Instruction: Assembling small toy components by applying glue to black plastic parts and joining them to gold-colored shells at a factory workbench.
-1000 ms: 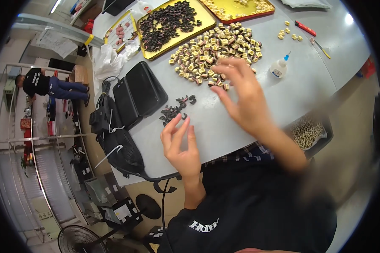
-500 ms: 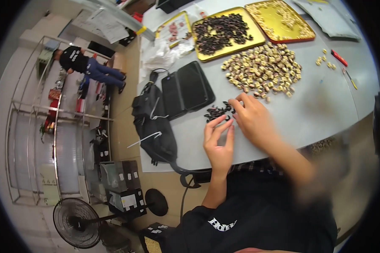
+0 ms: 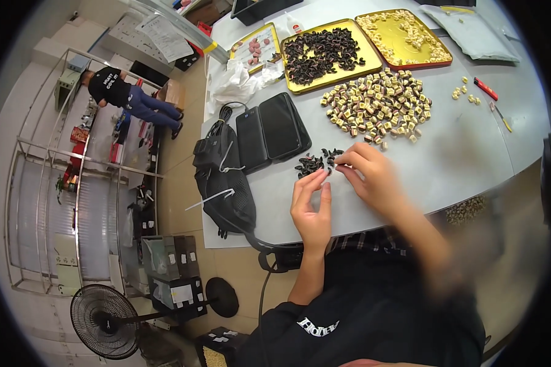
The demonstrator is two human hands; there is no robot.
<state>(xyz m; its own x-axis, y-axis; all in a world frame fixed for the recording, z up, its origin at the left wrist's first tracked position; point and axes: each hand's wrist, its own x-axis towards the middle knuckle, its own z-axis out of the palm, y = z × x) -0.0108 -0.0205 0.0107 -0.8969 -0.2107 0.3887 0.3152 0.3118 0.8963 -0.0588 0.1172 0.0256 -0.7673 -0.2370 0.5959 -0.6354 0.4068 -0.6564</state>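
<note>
Fingers of the left hand are raised and curved, the thumb held apart, while the right hand is angled in from the right, its thumb and forefinger held close together. Whether a piece is gripped in either hand cannot be told. Black pieces are strewn on the grey table just beyond both sets of fingertips, and a heap of cream-and-dark blocks is spread farther off, beside a yellow tray.

1 fisheye head view, downward across the nearby grey tabletop
</note>
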